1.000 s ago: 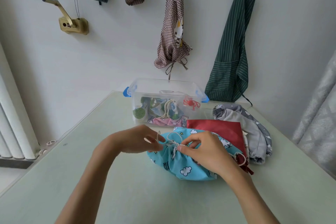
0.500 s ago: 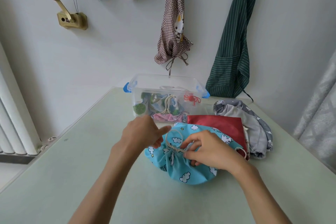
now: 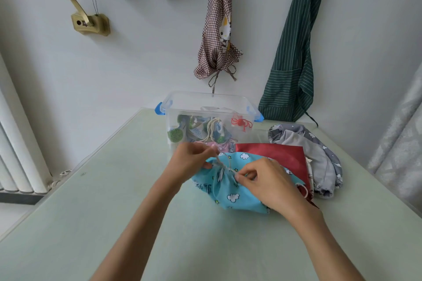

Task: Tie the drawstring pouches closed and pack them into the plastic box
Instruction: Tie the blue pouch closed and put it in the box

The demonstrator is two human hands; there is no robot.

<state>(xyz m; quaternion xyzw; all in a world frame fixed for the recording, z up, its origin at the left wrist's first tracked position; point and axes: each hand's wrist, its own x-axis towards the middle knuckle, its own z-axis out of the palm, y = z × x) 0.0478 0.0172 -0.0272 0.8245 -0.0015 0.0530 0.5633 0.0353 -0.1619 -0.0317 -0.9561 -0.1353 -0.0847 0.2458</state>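
Note:
A light blue pouch [image 3: 226, 186] printed with white clouds lies on the pale green table [image 3: 114, 212], its mouth gathered. My left hand [image 3: 190, 161] pinches one end of its cream drawstring [image 3: 222, 163] up and to the left. My right hand [image 3: 265, 181] pinches the other end, on the pouch's right side. The cord runs taut between them. Behind stands the clear plastic box [image 3: 210, 104] with blue latches, holding several tied pouches. A red pouch [image 3: 277, 154] and a grey patterned pouch [image 3: 317, 153] lie to the right.
Aprons hang on the wall behind the box: a checked one [image 3: 218, 36] and a green striped one [image 3: 291, 59]. A brass crank [image 3: 88, 21] is fixed to the wall at left. A white radiator [image 3: 20, 159] stands far left, a curtain [image 3: 402, 134] far right.
The loose loop of drawstring above the pouch mouth has been drawn tight. My left hand moved up and left with its end while my right hand pulled the other end right.

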